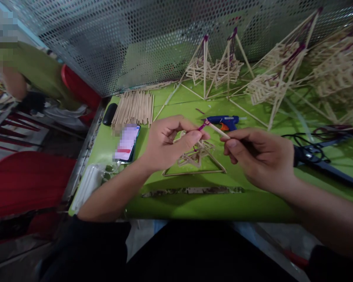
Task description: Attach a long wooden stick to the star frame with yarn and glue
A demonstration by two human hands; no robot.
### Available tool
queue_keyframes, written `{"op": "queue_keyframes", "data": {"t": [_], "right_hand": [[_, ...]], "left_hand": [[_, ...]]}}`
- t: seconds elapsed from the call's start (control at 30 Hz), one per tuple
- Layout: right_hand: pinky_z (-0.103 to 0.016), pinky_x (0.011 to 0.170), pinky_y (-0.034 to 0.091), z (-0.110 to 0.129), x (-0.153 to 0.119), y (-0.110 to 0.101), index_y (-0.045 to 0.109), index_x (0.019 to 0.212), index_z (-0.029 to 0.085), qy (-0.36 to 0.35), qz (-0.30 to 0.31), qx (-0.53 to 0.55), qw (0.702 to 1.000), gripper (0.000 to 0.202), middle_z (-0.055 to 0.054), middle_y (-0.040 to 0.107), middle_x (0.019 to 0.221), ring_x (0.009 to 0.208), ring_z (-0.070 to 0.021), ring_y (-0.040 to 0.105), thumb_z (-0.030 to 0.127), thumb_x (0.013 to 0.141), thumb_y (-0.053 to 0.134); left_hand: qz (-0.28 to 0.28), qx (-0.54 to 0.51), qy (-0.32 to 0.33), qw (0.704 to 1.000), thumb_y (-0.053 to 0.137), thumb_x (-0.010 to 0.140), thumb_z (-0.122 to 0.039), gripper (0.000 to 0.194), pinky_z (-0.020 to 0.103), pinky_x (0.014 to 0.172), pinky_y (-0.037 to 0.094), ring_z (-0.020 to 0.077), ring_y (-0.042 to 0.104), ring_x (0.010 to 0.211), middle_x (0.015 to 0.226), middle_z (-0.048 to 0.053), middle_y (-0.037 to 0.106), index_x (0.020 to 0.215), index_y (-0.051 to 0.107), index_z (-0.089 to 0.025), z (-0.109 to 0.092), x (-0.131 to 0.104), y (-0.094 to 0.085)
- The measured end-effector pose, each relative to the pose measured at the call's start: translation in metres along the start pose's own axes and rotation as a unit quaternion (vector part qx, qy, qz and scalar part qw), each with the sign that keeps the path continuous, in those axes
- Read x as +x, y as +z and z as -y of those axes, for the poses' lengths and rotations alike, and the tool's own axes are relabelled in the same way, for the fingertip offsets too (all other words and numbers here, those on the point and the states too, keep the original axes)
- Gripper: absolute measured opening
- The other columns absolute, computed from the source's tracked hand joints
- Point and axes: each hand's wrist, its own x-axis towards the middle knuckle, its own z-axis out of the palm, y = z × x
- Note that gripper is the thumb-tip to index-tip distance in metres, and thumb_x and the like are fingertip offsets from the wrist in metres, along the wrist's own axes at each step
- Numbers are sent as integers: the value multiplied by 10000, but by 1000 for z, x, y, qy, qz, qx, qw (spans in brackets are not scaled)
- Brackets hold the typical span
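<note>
My left hand [172, 143] pinches purple yarn [203, 125] at the top of a small stick frame. Thumb and fingertips of my right hand [259, 156] are closed on a pale wooden stick [219, 131] that slants down from that yarn. Below both hands, the stick frame [194, 172] has its base on the green table [170, 199], with crossed sticks inside it partly hidden by my left hand. Just behind the hands lies a blue glue gun [231, 120] with an orange trigger.
Sticks [135, 105] lie in a pile beside a phone [126, 143], with a plastic-wrapped bundle [90, 182] at the left edge. Finished stick structures [229, 70] stand along the perforated metal screen [106, 43]. Black scissors [326, 160] lie right. Another person [41, 74] is at far left.
</note>
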Motion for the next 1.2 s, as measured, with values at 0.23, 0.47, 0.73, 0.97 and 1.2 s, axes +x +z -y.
{"op": "queue_keyframes", "data": {"t": [0.23,0.47,0.73,0.97,1.2], "right_hand": [[-270,521,464,-1,1,-2,887,1066,247,12,-3,0,1000,110,-5,807,810,573,-109,636,242,1121,792],[-278,528,453,6,4,-3,884,1020,239,13,-17,-17,1000,97,-10,807,799,580,-111,621,188,1070,819],[-301,521,479,5,5,-6,848,1047,244,20,17,-5,1000,162,-20,783,788,604,-142,654,342,1157,781],[-319,516,494,9,3,-6,805,1080,266,24,23,6,999,310,5,723,685,534,-147,639,536,1207,723],[-282,502,490,9,2,-7,801,1069,264,15,30,25,999,264,7,746,700,511,-122,648,471,1216,728]], "left_hand": [[2,-42,51,998,852,1131,-250,37,348,880,768,208,918,999,1072,33,915,1099,836,-244,2,0,4],[5,-35,48,998,843,1133,-240,47,359,900,767,208,912,1015,1061,30,906,1089,825,-247,1,1,4],[-18,-35,19,999,865,1125,-321,127,328,799,739,192,892,920,1012,34,905,1039,820,-240,2,1,6],[-19,-18,3,1000,868,1126,-406,223,326,762,721,184,879,879,982,38,904,998,800,-237,-1,1,5],[-28,-38,6,999,844,1146,-467,264,327,759,723,183,876,870,996,41,905,1027,805,-235,-2,1,8]]}}
